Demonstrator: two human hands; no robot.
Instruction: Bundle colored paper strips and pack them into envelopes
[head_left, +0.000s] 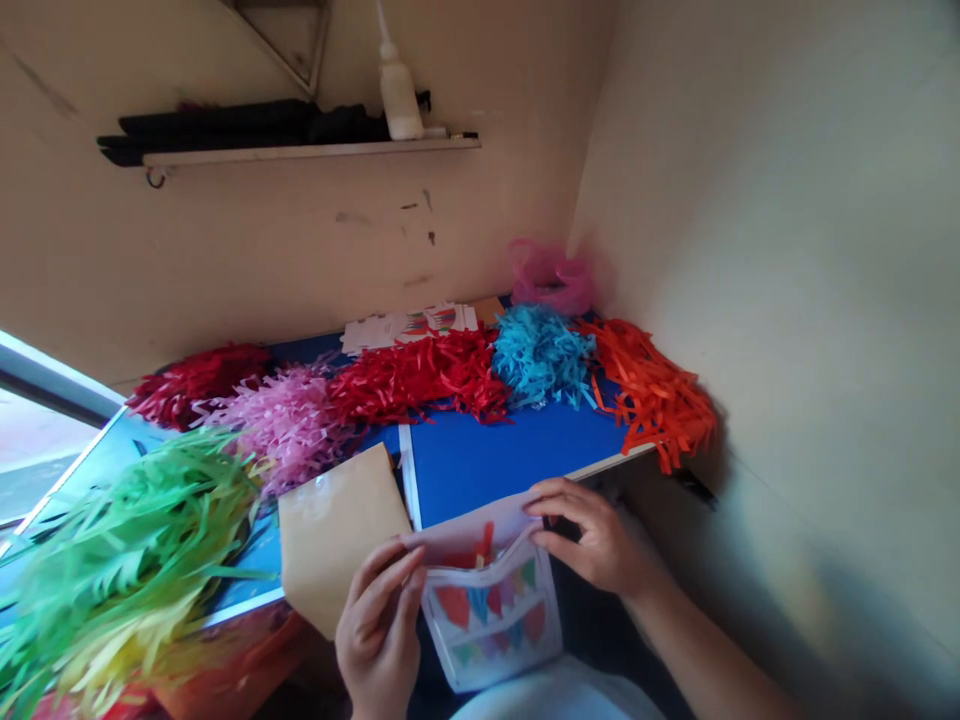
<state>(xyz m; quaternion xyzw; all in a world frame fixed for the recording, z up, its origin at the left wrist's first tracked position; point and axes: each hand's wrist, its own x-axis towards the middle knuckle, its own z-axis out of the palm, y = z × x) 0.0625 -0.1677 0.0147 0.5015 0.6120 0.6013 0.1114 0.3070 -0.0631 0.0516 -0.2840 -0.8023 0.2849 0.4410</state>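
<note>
My left hand [380, 625] and my right hand [592, 540] both pinch the open top of a clear plastic packet [491, 610] printed with coloured bunting flags. The packet hangs over the near edge of a blue table [495, 455], with a few red strips showing inside its mouth. A tan paper envelope [337, 535] lies just left of my left hand. Both hands have their fingers closed on the packet's rim.
Heaps of shredded paper strips line the table: green [127, 545], pink [289, 420], dark red [191, 385], red [420, 375], light blue [540, 355], orange [652, 395]. Printed cards [409, 325] and a pink bag [551, 280] sit at the back. A wall shelf [300, 150] holds a glue bottle [397, 95].
</note>
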